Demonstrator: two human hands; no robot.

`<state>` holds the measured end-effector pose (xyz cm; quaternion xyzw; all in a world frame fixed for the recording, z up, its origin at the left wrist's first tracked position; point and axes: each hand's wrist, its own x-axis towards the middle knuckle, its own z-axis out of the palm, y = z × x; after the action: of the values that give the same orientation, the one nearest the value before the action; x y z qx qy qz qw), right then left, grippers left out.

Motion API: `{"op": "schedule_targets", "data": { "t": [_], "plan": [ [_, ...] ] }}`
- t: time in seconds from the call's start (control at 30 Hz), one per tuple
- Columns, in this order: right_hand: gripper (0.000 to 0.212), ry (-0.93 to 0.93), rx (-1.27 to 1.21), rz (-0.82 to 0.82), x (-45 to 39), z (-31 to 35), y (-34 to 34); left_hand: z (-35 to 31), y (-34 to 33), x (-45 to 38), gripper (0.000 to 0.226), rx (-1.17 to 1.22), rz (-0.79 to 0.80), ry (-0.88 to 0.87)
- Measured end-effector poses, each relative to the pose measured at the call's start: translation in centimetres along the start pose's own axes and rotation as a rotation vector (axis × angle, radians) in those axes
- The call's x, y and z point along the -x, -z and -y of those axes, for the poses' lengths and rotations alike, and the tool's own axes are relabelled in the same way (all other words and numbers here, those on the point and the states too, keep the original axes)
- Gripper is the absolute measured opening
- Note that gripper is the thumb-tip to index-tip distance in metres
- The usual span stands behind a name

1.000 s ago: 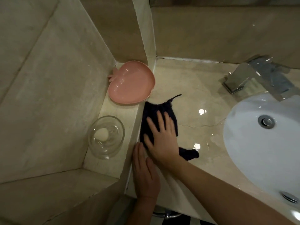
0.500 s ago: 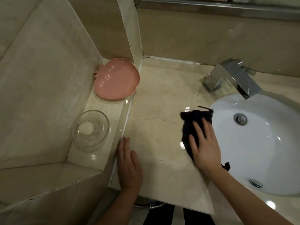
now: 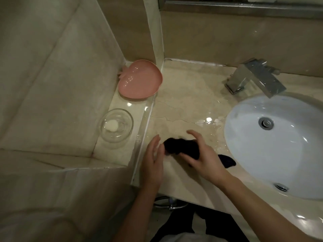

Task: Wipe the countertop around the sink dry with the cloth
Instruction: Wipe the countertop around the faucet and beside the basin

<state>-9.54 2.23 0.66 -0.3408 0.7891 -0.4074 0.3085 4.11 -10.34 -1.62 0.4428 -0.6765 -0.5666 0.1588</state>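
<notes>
cloth (image 3: pixel 181 147): dark, bunched on the worktop (image 3: pixel 183 102), at 9 o'clock from the sink (image 3: pixel 244 154).
right hand (image 3: pixel 204 159): fingers curled over the cloth, gripping it.
left hand (image 3: pixel 153 159): fingers straight, holding nothing, just beside the cloth at its 9 o'clock.
handling: soft, light, likely damp; best gathered by the bunched middle.
unclear: both hands blurred; the tail of the cloth partly hidden behind the right wrist.

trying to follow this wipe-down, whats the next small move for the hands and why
Probably sweep the dark cloth, bunched in the right hand, up and right onto the shiny water patch beside the sink. That patch of countertop looks wet. The left hand is open beside the cloth.
</notes>
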Motion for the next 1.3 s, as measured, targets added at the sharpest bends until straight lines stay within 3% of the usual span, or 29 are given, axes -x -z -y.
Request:
{"op": "schedule_targets", "data": {
  "t": [0.07,0.1,0.23,0.33,0.4,0.53,0.63,0.77,0.93,1.1,1.3],
  "plan": [
    [0.072,0.072,-0.049,0.148,0.0,0.5,-1.2,-0.7,0.3,-0.1,0.044,0.132,0.192,0.071],
    [0.072,0.114,-0.073,0.182,0.0,0.4,-1.4,-0.7,0.4,0.0,0.042,0.107,0.213,0.068],
    [0.073,0.217,0.063,0.213,0.4,-1.3,-3.6,0.8,2.0,0.1,0.018,-0.233,-0.115,-0.071],
    [0.062,0.279,0.347,0.132,1.3,-1.8,-7.0,1.9,2.1,1.3,0.030,-0.516,-0.147,-0.302],
    [0.055,0.378,0.376,0.078,1.3,-1.2,-8.7,2.7,1.7,2.4,0.038,-0.614,-0.146,-0.352],
    [0.048,0.496,0.467,0.029,0.7,-3.3,-8.6,5.2,1.2,3.1,0.048,-0.600,0.076,-0.282],
    [0.057,0.438,0.530,0.089,2.4,-5.7,-7.7,7.1,0.4,3.4,0.054,-0.717,0.188,-0.352],
    [0.062,0.315,0.301,0.069,6.1,-5.7,-9.4,7.4,-0.2,4.3,0.061,-0.758,0.058,-0.241],
    [0.080,0.399,0.541,0.061,8.3,-7.2,-11.7,8.1,-0.1,5.3,0.059,-0.741,0.023,-0.269],
    [0.060,0.322,0.505,-0.022,9.1,-9.1,-7.0,6.9,-4.2,5.3,0.064,-0.816,0.135,-0.334],
    [0.057,0.204,0.551,-0.149,10.8,-13.2,0.9,3.6,-13.6,5.3,0.062,-0.832,0.203,-0.427]
  ]
}}
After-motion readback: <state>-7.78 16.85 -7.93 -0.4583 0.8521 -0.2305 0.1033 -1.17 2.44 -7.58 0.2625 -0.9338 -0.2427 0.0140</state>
